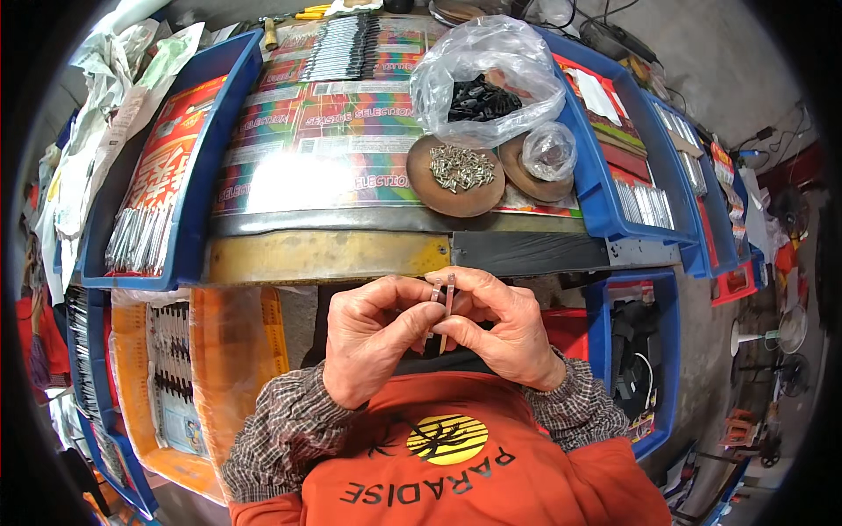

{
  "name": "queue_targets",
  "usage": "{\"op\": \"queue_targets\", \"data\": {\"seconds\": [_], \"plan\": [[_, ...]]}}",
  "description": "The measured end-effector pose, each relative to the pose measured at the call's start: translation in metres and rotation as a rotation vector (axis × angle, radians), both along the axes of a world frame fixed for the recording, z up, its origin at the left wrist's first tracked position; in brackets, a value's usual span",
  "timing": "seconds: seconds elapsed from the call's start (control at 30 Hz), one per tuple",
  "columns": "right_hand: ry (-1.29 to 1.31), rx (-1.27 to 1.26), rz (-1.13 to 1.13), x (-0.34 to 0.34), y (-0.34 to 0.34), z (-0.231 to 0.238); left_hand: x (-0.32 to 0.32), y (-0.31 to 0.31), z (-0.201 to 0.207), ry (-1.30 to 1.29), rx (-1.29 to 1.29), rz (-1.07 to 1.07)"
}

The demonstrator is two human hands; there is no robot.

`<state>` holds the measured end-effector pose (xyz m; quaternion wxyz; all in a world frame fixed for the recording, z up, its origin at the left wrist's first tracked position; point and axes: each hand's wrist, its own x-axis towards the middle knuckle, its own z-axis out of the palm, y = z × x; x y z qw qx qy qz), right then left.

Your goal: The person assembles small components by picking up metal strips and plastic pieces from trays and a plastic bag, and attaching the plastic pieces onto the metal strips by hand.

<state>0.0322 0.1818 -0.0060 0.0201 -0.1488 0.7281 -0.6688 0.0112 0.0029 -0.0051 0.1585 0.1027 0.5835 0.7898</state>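
both hands meet just above the person's orange chest. the left hand (373, 337) and the right hand (500, 329) pinch closed on a thin dark metal strip (447, 307), held upright between the fingertips. beyond them on the bench (324, 254) lies a shiny rainbow-coloured printed sheet (324, 149). right of it, a brown round dish of small silver screws (456, 171) sits beside a clear plastic bag of black parts (482, 83). blue plastic trays (193, 193) flank the sheet.

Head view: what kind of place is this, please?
Probably a small assembly workshop. Both hands, left hand and right hand, pinch a thin metal strip at a bench. A dish of small metal parts, a bag of black parts and blue bins of packaged goods surround it.
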Motion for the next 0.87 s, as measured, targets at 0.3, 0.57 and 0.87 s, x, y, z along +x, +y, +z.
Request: {"op": "queue_targets", "data": {"seconds": [0.3,0.57,0.87], "plan": [[0.046,0.087,-0.045,0.002,-0.006,0.002,0.002,0.004,-0.007,-0.033,0.105,0.011],[0.039,0.099,-0.057,0.003,-0.006,0.001,0.003,0.007,-0.009,-0.061,0.158,0.029],[0.035,0.109,-0.059,0.004,-0.005,0.001,0.003,0.008,-0.011,-0.046,0.168,0.02]]}}
